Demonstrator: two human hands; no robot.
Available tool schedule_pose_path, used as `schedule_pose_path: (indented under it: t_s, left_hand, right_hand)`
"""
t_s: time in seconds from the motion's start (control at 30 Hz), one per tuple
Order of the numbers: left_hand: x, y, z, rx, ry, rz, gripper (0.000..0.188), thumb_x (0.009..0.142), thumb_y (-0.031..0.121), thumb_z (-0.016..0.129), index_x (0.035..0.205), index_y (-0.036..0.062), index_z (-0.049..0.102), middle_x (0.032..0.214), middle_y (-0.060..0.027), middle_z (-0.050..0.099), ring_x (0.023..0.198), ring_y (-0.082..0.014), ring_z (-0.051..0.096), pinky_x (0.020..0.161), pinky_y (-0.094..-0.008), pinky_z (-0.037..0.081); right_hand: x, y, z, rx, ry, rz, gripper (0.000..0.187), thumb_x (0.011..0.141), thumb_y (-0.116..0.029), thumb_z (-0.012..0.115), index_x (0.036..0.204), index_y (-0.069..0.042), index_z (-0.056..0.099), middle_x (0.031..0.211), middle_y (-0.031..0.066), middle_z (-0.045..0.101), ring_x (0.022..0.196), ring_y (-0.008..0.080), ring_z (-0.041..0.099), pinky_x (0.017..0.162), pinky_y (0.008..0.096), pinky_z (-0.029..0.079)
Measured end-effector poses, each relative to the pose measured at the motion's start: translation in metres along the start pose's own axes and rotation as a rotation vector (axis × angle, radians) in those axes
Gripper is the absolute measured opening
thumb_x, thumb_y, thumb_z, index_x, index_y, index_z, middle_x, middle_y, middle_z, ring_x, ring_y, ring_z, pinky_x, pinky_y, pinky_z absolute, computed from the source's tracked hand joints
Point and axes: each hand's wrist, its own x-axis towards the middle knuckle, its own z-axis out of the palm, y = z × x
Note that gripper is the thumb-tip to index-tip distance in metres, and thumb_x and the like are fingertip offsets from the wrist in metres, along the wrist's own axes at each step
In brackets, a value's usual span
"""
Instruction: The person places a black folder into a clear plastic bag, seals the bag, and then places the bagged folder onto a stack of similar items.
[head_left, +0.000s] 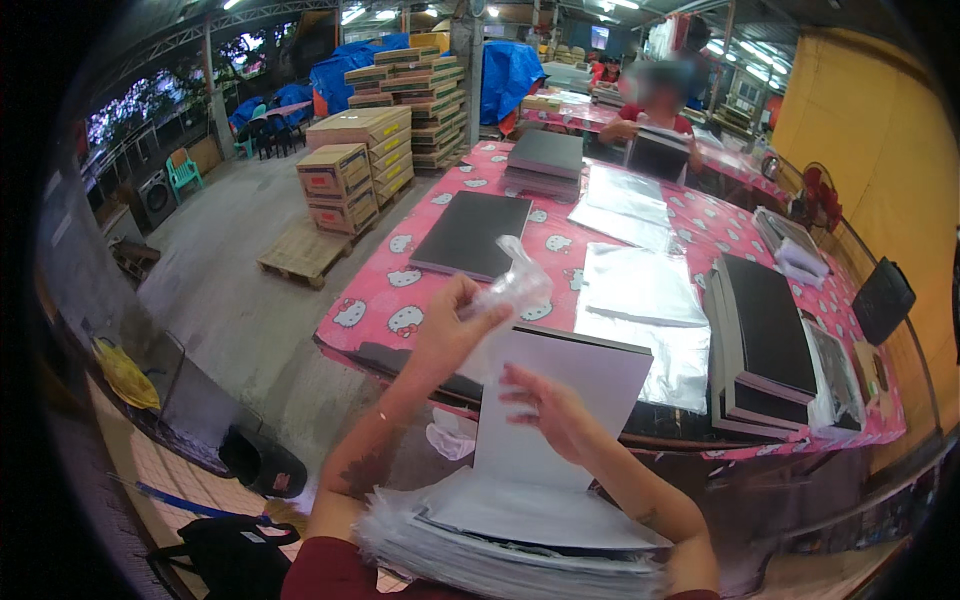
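Observation:
My left hand (458, 325) is raised over the near edge of the table, pinching a crumpled piece of clear plastic film (522, 276). Lower and to the right, my right hand (550, 408) has its fingers apart and holds nothing. Behind it, a flat white panel with a dark top edge (595, 375) stands nearly upright against the table edge. Close to my body lies a thick stack of clear plastic sheets or sleeves (540, 510) with frayed edges. Beyond my left hand, a flat black panel (472, 232) rests on the pink table cover (390, 285).
Silvery plastic-wrapped sheets (640, 285) lie mid-table. Thick black-covered stacks (765, 325) stand at right, and another black stack (545, 155) sits farther back. Across the table a person (660, 105) holds a black panel. Cartons (340, 185) sit on a pallet (305, 250) at left.

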Motion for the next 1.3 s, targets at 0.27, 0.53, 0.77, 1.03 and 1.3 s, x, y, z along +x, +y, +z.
schedule_pose_path:
  t_s: [0.27, 0.53, 0.77, 1.03, 1.3]
  left_hand:
    - [-0.029, -0.003, 0.023, 0.064, 0.053, -0.059, 0.020, 0.085, 0.017, 0.068, 0.079, 0.0015, 0.057, 0.058, 0.0010, 0.046, 0.059, -0.0085, 0.045, 0.053, -0.0266, 0.039]
    - [-0.055, 0.003, 0.025, 0.487, -0.123, 0.462, 0.017, 0.074, -0.008, 0.057, 0.085, 0.0041, 0.062, 0.085, -0.0102, 0.050, 0.074, -0.0228, 0.056, 0.062, -0.0307, 0.046]
    - [-0.035, 0.057, 0.020, 0.439, -0.600, 0.709, 0.019, 0.072, 0.001, 0.063, 0.090, 0.0082, 0.065, 0.106, -0.0155, 0.055, 0.098, -0.0303, 0.057, 0.099, -0.0445, 0.036]
    - [-0.011, 0.034, -0.043, 0.753, -0.448, 0.666, 0.041, 0.088, 0.039, 0.057, 0.088, -0.0014, 0.064, 0.093, -0.0217, 0.062, 0.082, -0.0329, 0.061, 0.088, -0.0437, 0.042]
    - [-0.062, 0.031, 0.011, 0.114, -0.957, 0.196, 0.031, 0.093, 0.031, 0.053, 0.090, 0.0018, 0.064, 0.073, -0.0107, 0.063, 0.067, -0.0190, 0.060, 0.061, -0.0342, 0.048]
  right_hand:
    - [0.004, -0.014, -0.003, 0.275, 0.168, -0.422, 0.023, 0.093, -0.015, 0.057, 0.114, -0.007, 0.055, 0.109, 0.0045, 0.060, 0.100, 0.0182, 0.061, 0.089, 0.0342, 0.049]
    - [-0.048, -0.039, -0.021, 0.358, -0.016, -0.358, 0.030, 0.093, -0.018, 0.055, 0.120, -0.010, 0.045, 0.091, 0.0018, 0.056, 0.088, 0.0139, 0.060, 0.079, 0.0339, 0.055]
    - [-0.062, -0.088, 0.050, -1.108, -0.485, -0.603, 0.025, 0.087, -0.024, 0.062, 0.105, -0.006, 0.064, 0.078, 0.0100, 0.053, 0.076, 0.0287, 0.057, 0.072, 0.0400, 0.048]
    - [-0.110, -0.143, -0.038, -2.027, 0.371, -0.065, 0.043, 0.083, -0.046, 0.063, 0.090, -0.005, 0.069, 0.101, 0.0154, 0.060, 0.091, 0.0302, 0.060, 0.076, 0.0398, 0.049]
    - [-0.122, -0.075, -0.082, -0.178, 0.024, -0.225, 0.035, 0.089, -0.033, 0.060, 0.107, -0.003, 0.059, 0.106, 0.0099, 0.060, 0.092, 0.0215, 0.060, 0.079, 0.0359, 0.049]
